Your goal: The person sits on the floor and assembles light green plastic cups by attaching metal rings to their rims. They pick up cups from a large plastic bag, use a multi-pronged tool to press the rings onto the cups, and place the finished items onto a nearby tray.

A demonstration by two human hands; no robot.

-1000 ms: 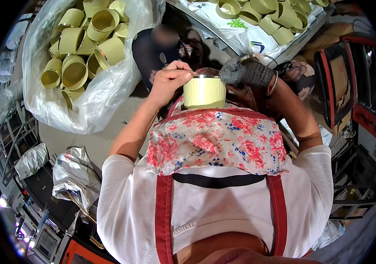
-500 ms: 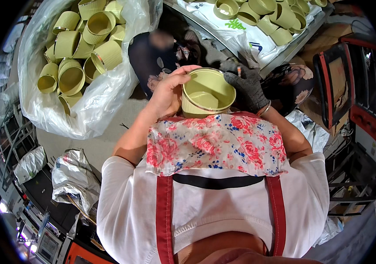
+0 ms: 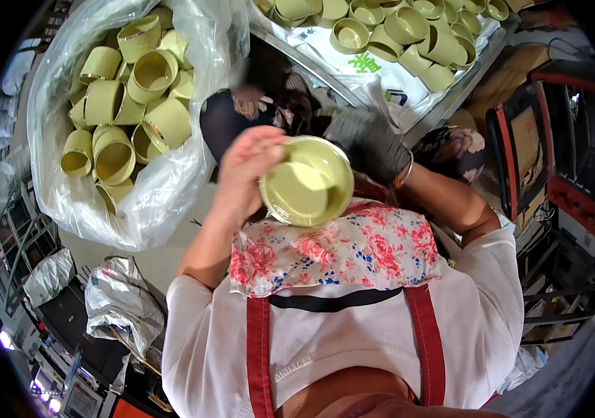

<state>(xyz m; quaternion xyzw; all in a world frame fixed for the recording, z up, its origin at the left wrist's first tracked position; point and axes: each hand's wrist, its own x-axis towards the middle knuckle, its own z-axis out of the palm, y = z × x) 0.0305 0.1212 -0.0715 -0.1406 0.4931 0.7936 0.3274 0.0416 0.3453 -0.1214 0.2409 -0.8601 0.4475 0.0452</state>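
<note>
A pale green round cup is tilted so that its smooth inside faces me, above the edge of my flowered apron. My bare left hand grips it by the left side of its rim. My right hand, in a dark grey glove, is just beyond the cup's upper right rim, blurred by motion. Its fingers look curled in, and what they hold, if anything, I cannot make out. Whether the glove touches the cup does not show.
At the left, a clear plastic bag holds several similar cups. Far right of centre, more cups lie on white sheeting over a metal-edged table. A red-and-black framed unit stands at the right. A silvery sack lies lower left.
The cup has moved left and nearer to me, its opening turned more toward me. My left hand went with it. My gloved right hand has shifted left and come off the cup's right side.
</note>
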